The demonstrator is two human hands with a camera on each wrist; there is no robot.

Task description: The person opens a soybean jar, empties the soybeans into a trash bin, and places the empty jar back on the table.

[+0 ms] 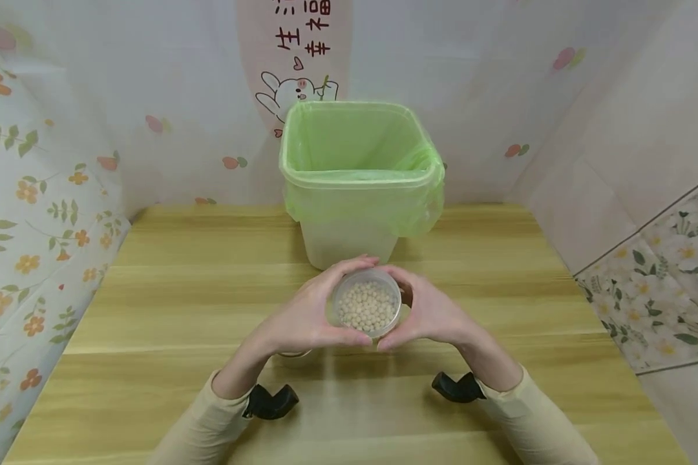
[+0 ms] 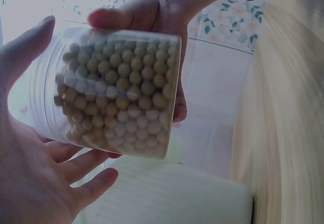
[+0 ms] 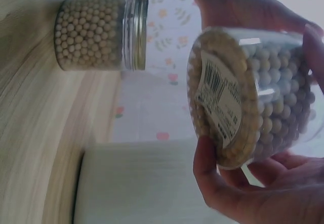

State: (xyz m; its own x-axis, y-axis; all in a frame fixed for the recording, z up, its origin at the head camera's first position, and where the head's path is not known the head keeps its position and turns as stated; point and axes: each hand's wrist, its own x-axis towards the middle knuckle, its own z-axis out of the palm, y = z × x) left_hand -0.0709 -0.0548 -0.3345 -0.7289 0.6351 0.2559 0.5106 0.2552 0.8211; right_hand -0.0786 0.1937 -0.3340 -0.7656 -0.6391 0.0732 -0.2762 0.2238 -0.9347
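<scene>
While both hands (image 1: 311,316) (image 1: 435,315) grip 1 bead-filled jar (image 1: 366,303), another jar (image 3: 92,33) stands lidded. A bin (image 1: 349,236) stands near the worktop's (image 1: 180,290) far edge.

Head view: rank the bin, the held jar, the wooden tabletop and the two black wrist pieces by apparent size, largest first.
1. Wooden tabletop
2. Bin
3. Held jar
4. Left black wrist piece and right black wrist piece: too alike to rank.

Beads (image 1: 366,307) are in a jar (image 1: 368,276) between the left hand (image 1: 317,311) and right hand (image 1: 433,310), before the bin (image 1: 349,242) on the table (image 1: 180,290).
</scene>
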